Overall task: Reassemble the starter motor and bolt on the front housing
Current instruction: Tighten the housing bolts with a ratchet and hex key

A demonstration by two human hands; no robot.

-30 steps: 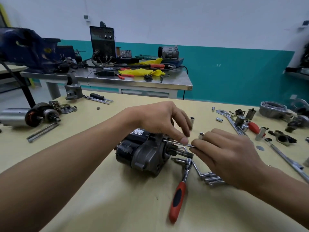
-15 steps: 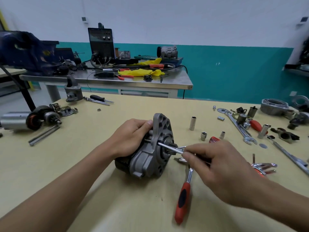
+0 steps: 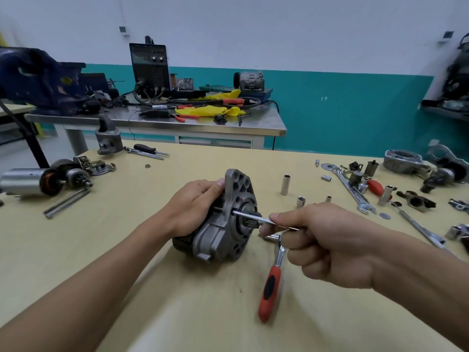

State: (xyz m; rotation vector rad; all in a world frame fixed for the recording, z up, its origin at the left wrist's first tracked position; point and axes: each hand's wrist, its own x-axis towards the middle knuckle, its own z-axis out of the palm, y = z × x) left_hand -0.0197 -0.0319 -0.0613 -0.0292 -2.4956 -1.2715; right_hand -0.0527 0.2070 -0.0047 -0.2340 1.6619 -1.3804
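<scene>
The starter motor (image 3: 215, 240) lies on its side in the middle of the yellow table (image 3: 127, 250), its grey front housing (image 3: 237, 196) facing right. My left hand (image 3: 195, 207) grips the motor body from behind, thumb on the housing rim. My right hand (image 3: 322, 240) pinches a long shiny bolt (image 3: 251, 217) whose tip sits in a hole of the housing flange. A ratchet with a red handle (image 3: 270, 290) lies on the table just below my right hand.
Several sockets (image 3: 285, 184) stand right of the motor. Wrenches (image 3: 352, 191) and small parts lie at the far right. A dismantled armature (image 3: 30, 181) and long rods (image 3: 66, 203) lie at the left. A steel bench (image 3: 157, 120) with tools stands behind.
My left hand moved off the bolt and took hold of the motor body, tipping the housing face into view. My right hand pushed the long bolt into the flange hole.
</scene>
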